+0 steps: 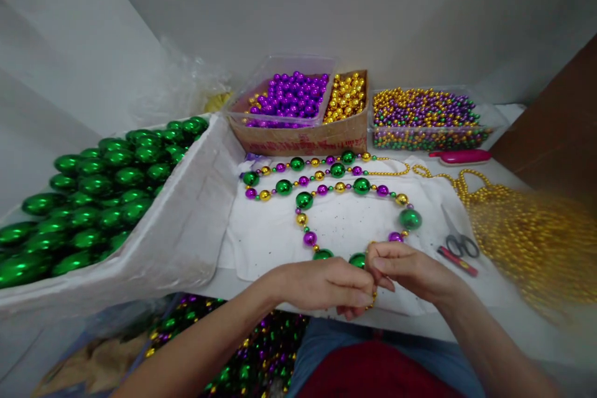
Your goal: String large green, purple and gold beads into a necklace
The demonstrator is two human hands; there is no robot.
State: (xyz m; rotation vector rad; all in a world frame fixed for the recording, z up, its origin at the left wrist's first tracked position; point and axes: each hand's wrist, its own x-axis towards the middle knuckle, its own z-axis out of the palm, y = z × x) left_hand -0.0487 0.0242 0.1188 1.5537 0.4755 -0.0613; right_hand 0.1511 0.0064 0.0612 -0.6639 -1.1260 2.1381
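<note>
My left hand [329,284] and my right hand [403,266] meet at the front edge of a white cloth [261,242], fingers pinched together. Between them they grip a bead necklace [410,219] of large green, purple and gold beads with tiny beads in between. A short piece of small gold beads [372,300] shows below my fingers; the exact pinch point is hidden. From my hands the necklace loops over the cloth, doubles back at the left and ends in a thin gold bead chain [389,171] running right.
A white-lined box [186,211] of big green beads stands left. Behind are a carton [298,140] with purple and gold beads and a clear tub [431,140] of small mixed beads. Scissors [462,246], a red cutter-like tool [458,261], a pink-red tool [465,157] and piled gold chain [517,230] lie right.
</note>
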